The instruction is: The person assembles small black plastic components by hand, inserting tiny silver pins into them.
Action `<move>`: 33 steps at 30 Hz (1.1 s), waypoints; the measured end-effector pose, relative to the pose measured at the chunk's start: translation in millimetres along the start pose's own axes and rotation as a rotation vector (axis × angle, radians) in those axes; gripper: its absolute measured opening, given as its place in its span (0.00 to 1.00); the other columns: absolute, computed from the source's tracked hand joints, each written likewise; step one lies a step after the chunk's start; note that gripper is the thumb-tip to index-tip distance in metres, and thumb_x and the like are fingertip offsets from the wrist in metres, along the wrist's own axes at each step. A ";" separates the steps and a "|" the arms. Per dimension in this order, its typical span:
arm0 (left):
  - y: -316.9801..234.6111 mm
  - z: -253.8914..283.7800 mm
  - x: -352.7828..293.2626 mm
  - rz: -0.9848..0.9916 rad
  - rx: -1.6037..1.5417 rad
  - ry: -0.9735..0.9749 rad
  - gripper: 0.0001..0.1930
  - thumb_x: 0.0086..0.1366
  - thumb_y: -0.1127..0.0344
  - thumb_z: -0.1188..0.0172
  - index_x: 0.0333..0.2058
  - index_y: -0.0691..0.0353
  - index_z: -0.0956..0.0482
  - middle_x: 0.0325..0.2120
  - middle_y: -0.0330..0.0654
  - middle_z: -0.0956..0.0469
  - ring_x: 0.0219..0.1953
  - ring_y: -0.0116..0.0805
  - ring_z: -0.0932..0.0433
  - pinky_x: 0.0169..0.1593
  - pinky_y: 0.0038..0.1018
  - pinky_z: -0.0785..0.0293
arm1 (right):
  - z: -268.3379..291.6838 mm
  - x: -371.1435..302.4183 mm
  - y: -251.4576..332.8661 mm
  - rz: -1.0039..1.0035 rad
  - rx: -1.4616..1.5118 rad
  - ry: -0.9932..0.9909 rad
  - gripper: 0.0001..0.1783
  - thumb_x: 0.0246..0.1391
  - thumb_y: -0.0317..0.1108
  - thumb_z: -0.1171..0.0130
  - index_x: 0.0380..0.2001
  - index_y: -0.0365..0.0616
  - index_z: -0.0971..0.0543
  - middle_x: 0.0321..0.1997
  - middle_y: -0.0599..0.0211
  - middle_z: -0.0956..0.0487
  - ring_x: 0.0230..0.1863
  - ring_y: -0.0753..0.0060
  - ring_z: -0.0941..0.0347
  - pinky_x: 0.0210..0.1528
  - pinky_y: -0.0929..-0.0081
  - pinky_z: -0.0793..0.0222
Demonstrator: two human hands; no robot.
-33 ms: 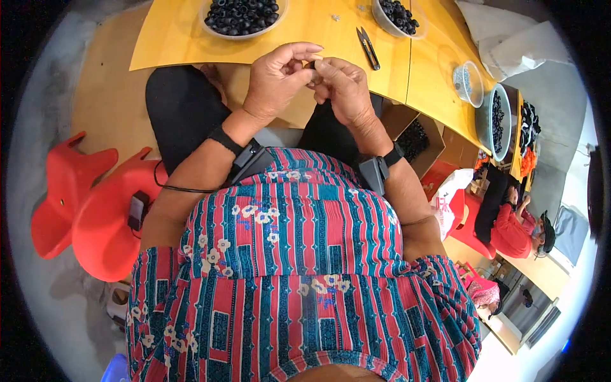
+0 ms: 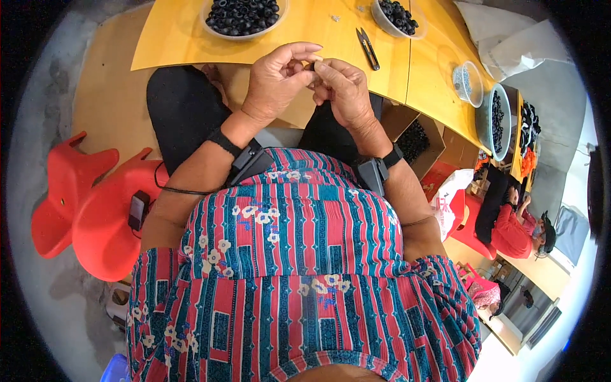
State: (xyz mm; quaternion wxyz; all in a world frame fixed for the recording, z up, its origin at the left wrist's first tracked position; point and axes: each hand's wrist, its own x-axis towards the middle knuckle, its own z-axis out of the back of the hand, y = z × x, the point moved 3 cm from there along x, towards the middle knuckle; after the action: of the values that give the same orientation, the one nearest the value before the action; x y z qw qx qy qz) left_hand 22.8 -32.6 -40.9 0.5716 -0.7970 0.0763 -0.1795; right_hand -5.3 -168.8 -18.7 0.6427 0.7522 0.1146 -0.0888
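Note:
Both hands meet just off the table's near edge, fingertips close together. Pinched between them is a small black ring-like part (image 2: pixel 311 66), mostly covered by the fingers. My left hand (image 2: pixel 275 79) grips it with thumb and forefinger from the left. On the other side, my right hand (image 2: pixel 344 89) closes thumb and fingers on the same part. A clear bowl (image 2: pixel 284 19) beyond the left hand holds many black rings (image 2: pixel 242 16) of a similar look. Small black-handled thread snips (image 2: pixel 368 49) lie on the yellow table (image 2: pixel 184 48), beyond the right hand.
A second bowl (image 2: pixel 382 24) of black parts stands farther right. Beyond it are a small clear tub (image 2: pixel 472 89) and a pale blue basin (image 2: pixel 504 137) of black rings. Red chairs (image 2: pixel 105 229) stand left. Another person (image 2: pixel 512 232) in red sits at far right.

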 end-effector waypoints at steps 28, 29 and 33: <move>-13.6 -17.9 -12.5 0.105 -0.283 0.181 0.22 0.63 0.74 0.49 0.55 0.71 0.38 0.46 0.46 0.29 0.42 0.29 0.26 0.45 0.22 0.28 | 5.7 -12.0 5.0 -0.028 0.489 0.135 0.20 0.60 0.45 0.52 0.37 0.35 0.27 0.23 0.70 0.30 0.20 0.77 0.36 0.27 0.75 0.31; -11.2 -15.3 -12.7 0.106 -0.229 0.156 0.22 0.63 0.74 0.48 0.55 0.71 0.38 0.47 0.46 0.30 0.43 0.29 0.26 0.46 0.23 0.29 | 7.2 -11.1 2.6 -0.059 0.535 0.140 0.22 0.59 0.48 0.51 0.37 0.36 0.26 0.23 0.70 0.30 0.20 0.77 0.37 0.27 0.75 0.34; -2.3 -6.7 -14.7 0.184 -0.168 0.150 0.22 0.63 0.72 0.48 0.55 0.68 0.37 0.50 0.45 0.30 0.47 0.30 0.27 0.49 0.25 0.31 | 16.1 -2.8 -4.6 -0.112 0.721 0.212 0.22 0.59 0.49 0.52 0.37 0.36 0.27 0.23 0.72 0.31 0.20 0.79 0.41 0.25 0.78 0.40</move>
State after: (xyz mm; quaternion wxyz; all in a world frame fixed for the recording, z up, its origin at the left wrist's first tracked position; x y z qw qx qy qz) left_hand 6.5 -32.9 -39.7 0.5097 -0.8159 0.2064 -0.1785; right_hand -9.1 -184.2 -24.9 0.3157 0.9277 0.1827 -0.0802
